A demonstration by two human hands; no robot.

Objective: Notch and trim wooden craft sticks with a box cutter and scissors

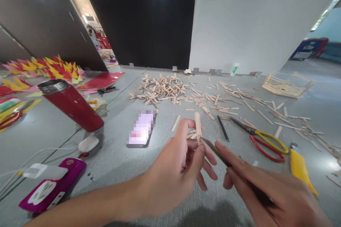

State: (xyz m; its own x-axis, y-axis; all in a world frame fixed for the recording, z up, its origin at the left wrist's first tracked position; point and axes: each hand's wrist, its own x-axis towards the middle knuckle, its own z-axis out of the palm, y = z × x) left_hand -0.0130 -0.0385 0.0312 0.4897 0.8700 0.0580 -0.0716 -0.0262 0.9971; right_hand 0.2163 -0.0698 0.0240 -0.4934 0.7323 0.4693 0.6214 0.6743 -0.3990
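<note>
Upright between the thumb and fingers of my left hand (177, 168) is a wooden craft stick (198, 124), with a small rectangular outline marked or cut near its lower end. My right hand (269, 184) grips a slim dark knife (220, 154), whose pointed tip touches or nearly touches the stick beside that outline. A few loose sticks (191, 134) lie behind my left fingers. To the right rest a black pencil-like rod (223, 127), scissors (266, 143) with red and yellow handles, and a yellow utility knife (302, 172).
A pile of sticks (162, 88) spreads across the table's back. A phone (142, 127), a red flask (71, 104) and a purple power bank (53, 188) with cables stand left. A stick-built frame (287, 85) sits far right, before upright boards (250, 17).
</note>
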